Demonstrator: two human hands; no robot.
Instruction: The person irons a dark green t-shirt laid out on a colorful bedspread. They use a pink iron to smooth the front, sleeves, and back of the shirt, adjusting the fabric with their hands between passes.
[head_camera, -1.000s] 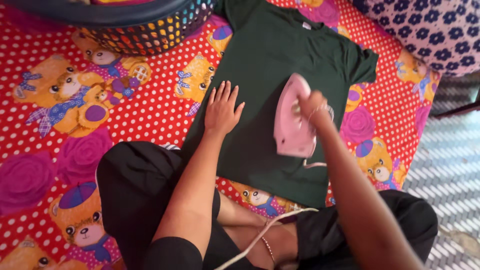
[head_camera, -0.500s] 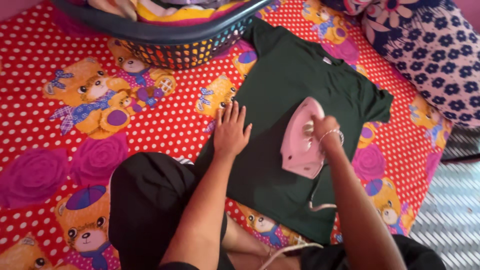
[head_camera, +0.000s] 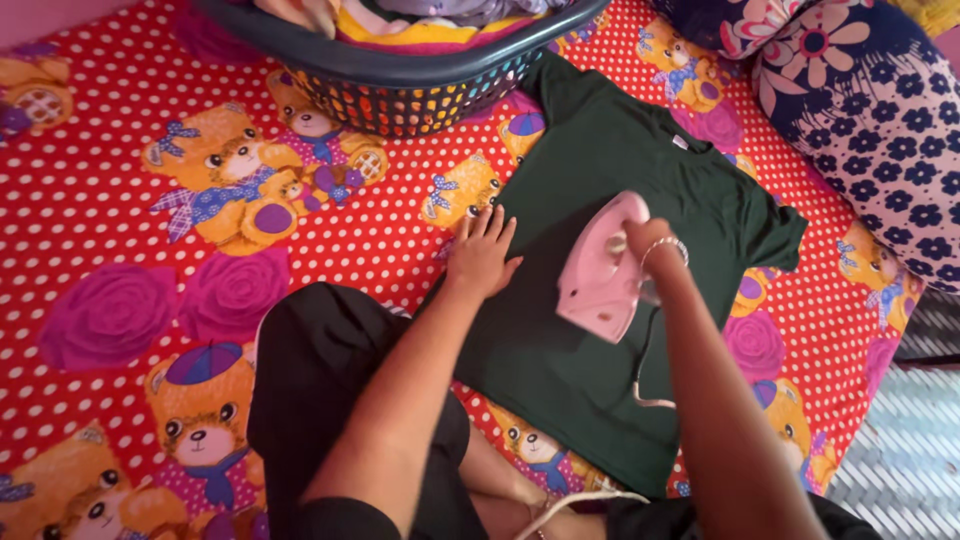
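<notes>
Right hand: your right hand (head_camera: 640, 243) is wrapped around the handle of the pink iron (head_camera: 600, 270) — closed on it, wrist bent over the top.
Iron: sole down on the green shirt (head_camera: 600, 180), nose pointing away from you toward the collar; its cord (head_camera: 640, 370) trails back under your forearm.
Left hand: your left hand (head_camera: 482, 255) lies flat and spread, fingers together, pressing the shirt's edge just left of the iron, holding nothing.
Shirt: it lies directly under and ahead of both hands, long axis running from your lap up toward the basket (head_camera: 400, 70) — collar far, hem near.
Nearer hand: the right, already on the iron; the left only pins cloth.
Beyond: a patterned pillow (head_camera: 870, 120) sits off past your right hand.
</notes>
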